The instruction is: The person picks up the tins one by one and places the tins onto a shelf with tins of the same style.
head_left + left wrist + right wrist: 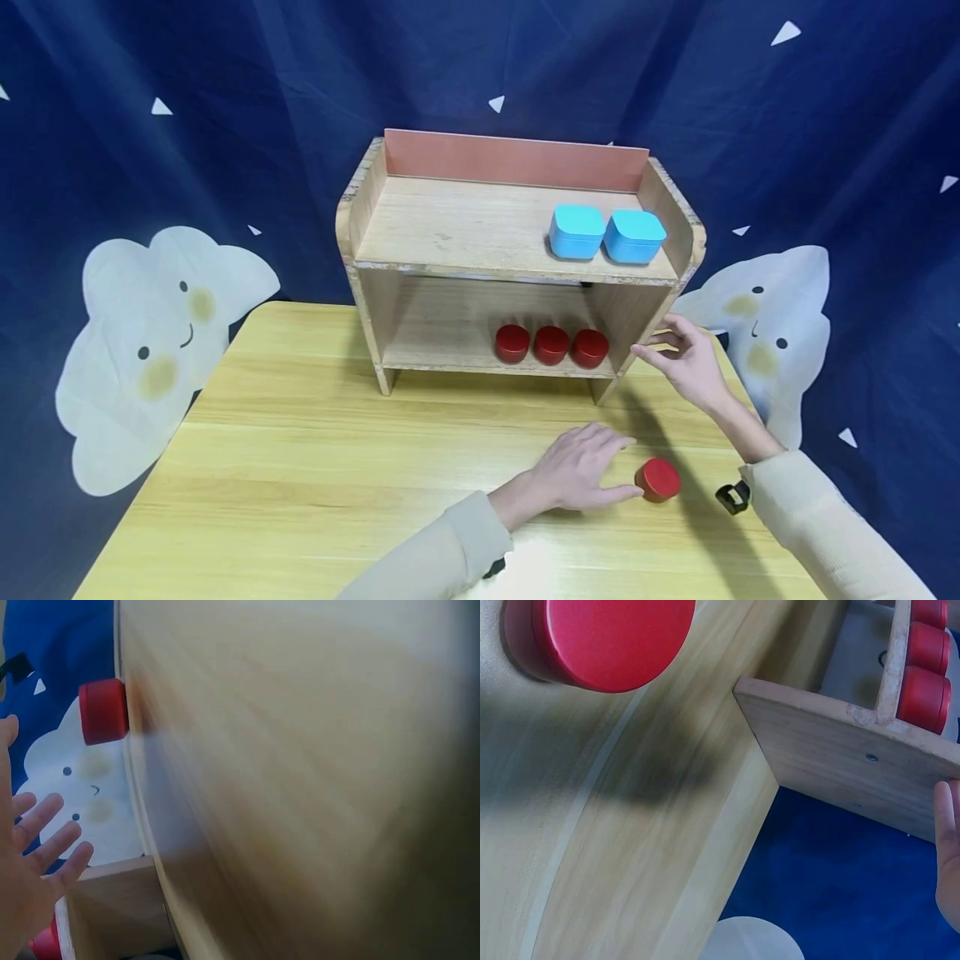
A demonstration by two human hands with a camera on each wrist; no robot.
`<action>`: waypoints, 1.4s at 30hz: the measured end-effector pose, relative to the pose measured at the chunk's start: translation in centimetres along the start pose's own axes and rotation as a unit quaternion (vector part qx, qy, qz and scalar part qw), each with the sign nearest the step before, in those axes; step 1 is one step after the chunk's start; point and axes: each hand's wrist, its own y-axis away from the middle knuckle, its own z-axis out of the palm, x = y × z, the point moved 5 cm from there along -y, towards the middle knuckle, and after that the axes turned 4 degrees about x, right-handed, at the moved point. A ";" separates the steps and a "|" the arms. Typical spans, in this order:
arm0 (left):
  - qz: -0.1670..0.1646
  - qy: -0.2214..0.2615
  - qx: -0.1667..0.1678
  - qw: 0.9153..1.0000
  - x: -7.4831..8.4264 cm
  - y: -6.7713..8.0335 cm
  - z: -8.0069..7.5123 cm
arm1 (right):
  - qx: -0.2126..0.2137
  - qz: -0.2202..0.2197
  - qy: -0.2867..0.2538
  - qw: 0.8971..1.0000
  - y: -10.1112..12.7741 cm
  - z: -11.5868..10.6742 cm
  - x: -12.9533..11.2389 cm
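Staged set: cloud-print backdrop (172,333) behind table (300,467)

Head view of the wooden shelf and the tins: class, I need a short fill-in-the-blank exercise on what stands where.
1. On the top board of the wooden shelf stand ____ blue square tins.
2. The lower board holds three tins coloured ____.
3. The single red tin on the table lies next to the fingertips of the person's ____ hand.

Missing words: two; red; left
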 end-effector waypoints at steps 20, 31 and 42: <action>0.034 -0.055 -0.067 0.996 1.9 -3.0 2.7 | -0.001 0.001 -0.002 1.000 0.0 -0.2 0.0; 0.051 -0.090 -0.071 0.992 2.9 -3.9 3.9 | -0.012 -0.003 0.009 1.000 0.0 -0.1 -0.1; 0.055 -0.108 -0.071 0.990 3.1 -4.6 4.2 | -0.015 -0.005 0.000 1.000 0.0 0.0 0.0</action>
